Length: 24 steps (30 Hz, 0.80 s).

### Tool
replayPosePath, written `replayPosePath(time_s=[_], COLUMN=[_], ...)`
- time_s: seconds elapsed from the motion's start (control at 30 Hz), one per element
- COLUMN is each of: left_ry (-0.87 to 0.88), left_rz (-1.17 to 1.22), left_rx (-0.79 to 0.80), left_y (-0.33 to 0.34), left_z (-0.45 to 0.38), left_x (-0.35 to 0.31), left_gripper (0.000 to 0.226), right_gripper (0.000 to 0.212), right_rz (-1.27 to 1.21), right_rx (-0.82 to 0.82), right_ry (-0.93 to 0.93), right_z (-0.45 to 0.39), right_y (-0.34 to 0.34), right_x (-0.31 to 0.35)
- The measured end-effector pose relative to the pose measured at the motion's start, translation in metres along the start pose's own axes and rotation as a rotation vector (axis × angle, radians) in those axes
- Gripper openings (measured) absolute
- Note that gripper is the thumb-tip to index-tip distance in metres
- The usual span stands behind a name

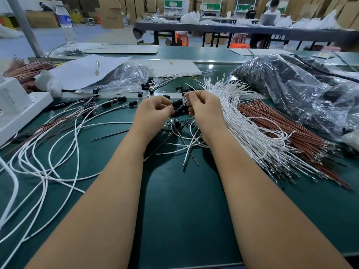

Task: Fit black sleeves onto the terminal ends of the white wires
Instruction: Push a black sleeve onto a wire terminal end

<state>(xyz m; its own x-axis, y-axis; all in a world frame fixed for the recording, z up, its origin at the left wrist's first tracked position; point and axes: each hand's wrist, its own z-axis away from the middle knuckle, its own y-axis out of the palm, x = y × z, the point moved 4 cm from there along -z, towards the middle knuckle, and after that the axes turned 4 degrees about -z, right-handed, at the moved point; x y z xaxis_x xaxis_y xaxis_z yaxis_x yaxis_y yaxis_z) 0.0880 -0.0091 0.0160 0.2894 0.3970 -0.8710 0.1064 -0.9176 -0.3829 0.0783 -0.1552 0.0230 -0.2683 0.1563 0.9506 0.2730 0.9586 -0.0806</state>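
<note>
My left hand (153, 112) pinches a black sleeve (177, 103) over the middle of the green table. My right hand (204, 106) faces it and pinches a small clear and metal terminal piece (185, 100) at the sleeve's end; the two hands almost touch. White wires (191, 145) trail down from under the hands. A thick bundle of white wires (246, 123) fans out just right of my right hand. Loose black sleeves (177, 123) lie below and behind the hands.
Finished white wires with black ends (64, 133) sprawl at the left. A brown wire bundle (287, 131) lies at the right, beside plastic bags of black parts (303, 90). White boxes (17, 105) stand at the far left. Paper sheets (87, 70) lie behind.
</note>
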Motion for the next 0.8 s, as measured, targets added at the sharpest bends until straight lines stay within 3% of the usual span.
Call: replayPosePath(time_s=[0.43, 0.8], left_ry=[-0.003, 0.046], left_rz=[0.029, -0.012], left_rx=[0.008, 0.013], left_y=[0.0008, 0.0002], left_z=[0.0029, 0.0048], left_x=[-0.0051, -0.0068], left_gripper=[0.01, 0.013], right_gripper=[0.023, 0.018], right_rz=[-0.065, 0.019], right_rx=[0.041, 0.059], right_ry=[-0.013, -0.022], right_z=[0.0, 0.0005], right_y=[0.0, -0.0044], right_x=[-0.0018, -0.0002])
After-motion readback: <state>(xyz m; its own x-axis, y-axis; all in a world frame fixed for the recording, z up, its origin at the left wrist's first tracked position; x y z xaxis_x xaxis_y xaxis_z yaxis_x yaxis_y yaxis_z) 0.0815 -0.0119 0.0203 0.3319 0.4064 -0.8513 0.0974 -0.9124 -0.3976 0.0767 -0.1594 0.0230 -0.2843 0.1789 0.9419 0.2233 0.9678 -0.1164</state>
